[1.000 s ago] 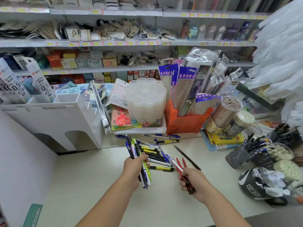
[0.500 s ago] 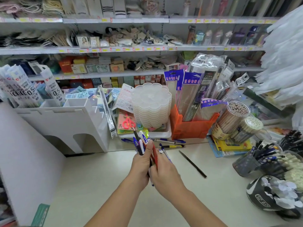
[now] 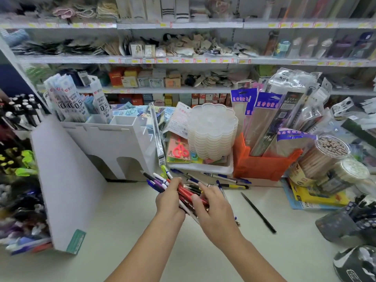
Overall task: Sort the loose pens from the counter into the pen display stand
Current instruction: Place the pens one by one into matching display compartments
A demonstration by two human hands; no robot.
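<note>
My left hand (image 3: 169, 202) grips a bundle of pens (image 3: 160, 181), blue, purple, white and red, with their tips fanned up and to the left. My right hand (image 3: 213, 212) rests against the red pens (image 3: 191, 197) of the same bundle, fingers curved over them. A few loose pens (image 3: 227, 178) lie on the counter just beyond my hands, in front of the white tray. The pen display stand (image 3: 18, 159), full of coloured and black pens, shows at the far left behind a white side panel (image 3: 67, 190).
A black stick (image 3: 258, 212) lies on the counter to the right. A white divided organiser (image 3: 114, 143), a stack of clear palettes (image 3: 211, 131), an orange bin (image 3: 262, 165), pencil tubs (image 3: 323, 157) and a pen cup (image 3: 345, 222) ring the counter. Shelves fill the back.
My right hand brought its red pens over to the left hand's bundle. The view has swung left, and the pen display stand has come into sight.
</note>
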